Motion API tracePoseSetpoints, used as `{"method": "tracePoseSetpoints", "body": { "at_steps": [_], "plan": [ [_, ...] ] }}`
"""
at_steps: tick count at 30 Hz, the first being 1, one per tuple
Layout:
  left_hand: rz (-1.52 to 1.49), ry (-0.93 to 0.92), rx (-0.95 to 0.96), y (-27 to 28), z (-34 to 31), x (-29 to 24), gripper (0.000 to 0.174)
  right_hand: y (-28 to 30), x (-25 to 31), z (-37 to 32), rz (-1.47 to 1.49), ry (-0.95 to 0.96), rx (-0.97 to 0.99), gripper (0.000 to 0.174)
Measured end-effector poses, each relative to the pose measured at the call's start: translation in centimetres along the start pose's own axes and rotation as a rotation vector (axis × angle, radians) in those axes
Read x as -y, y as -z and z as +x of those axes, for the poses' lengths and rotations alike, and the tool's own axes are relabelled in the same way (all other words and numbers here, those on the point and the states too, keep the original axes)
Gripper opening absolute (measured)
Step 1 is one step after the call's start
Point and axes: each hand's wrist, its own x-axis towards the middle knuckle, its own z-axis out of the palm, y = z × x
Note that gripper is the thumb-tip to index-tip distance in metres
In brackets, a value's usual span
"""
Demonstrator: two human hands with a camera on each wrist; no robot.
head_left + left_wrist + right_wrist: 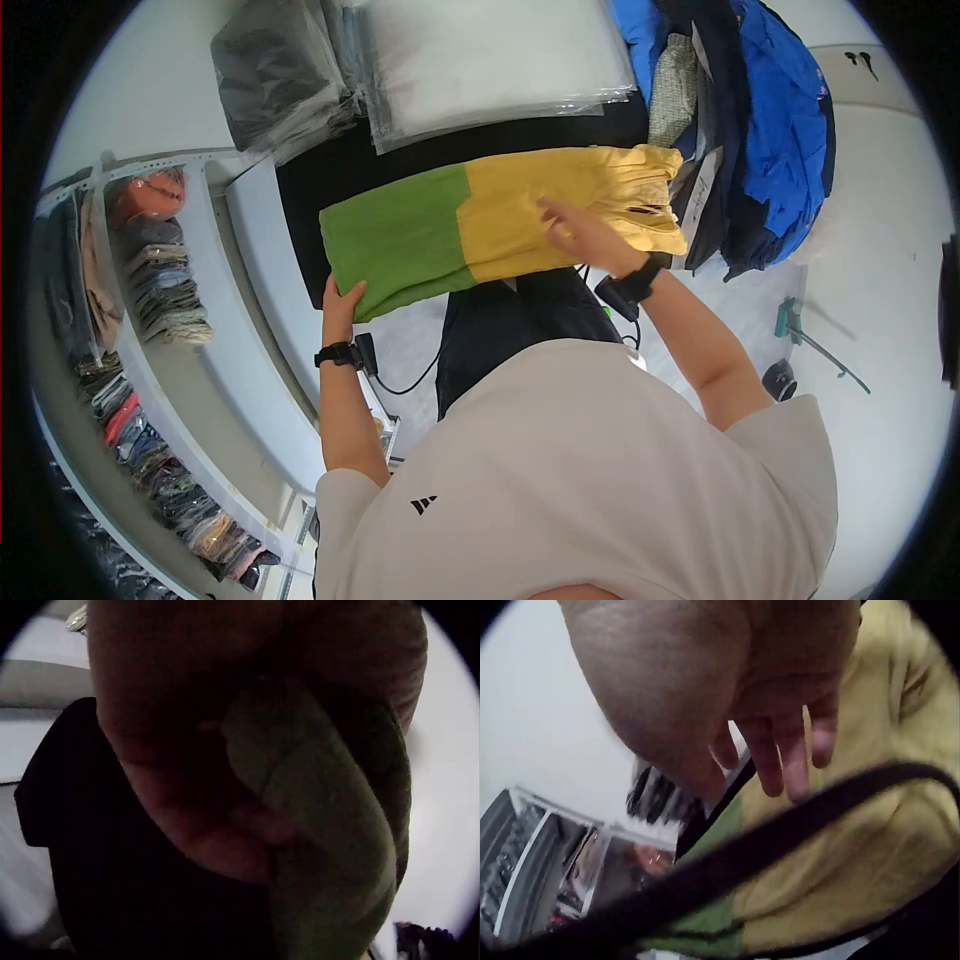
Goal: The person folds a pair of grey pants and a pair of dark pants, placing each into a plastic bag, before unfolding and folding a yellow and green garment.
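A long folded garment, green at the left and yellow at the right [510, 215], lies across the black table top, its gathered end at the right. My left hand [342, 303] grips the green end's lower corner; in the left wrist view the fingers curl round the green cloth [322, 817]. Over the yellow part is my right hand [590, 238], its fingers extended and holding nothing. The right wrist view shows that hand [780, 727] with fingers spread above the yellow cloth [885, 847]; whether they touch it I cannot tell.
Clear plastic bags [490, 65] and a grey bagged stack [275, 75] lie behind the garment. Blue and dark clothes [785, 130] are piled at the right. Shelves with folded clothes [165, 290] stand at the left. A black cable [405, 388] hangs near my left wrist.
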Motion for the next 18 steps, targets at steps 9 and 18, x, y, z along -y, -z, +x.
{"method": "tracePoseSetpoints", "body": {
  "at_steps": [9, 18],
  "plan": [
    [0.073, -0.328, 0.077, -9.1, -4.2, -8.1, 0.068, -6.9, -3.0, 2.7, -0.042, 0.172, 0.452, 0.052],
    [0.494, -0.190, 0.531, -19.2, -3.0, -7.6, 0.063, -2.2, -5.2, 4.8, 0.993, -0.581, 0.066, 0.052]
  ]
}}
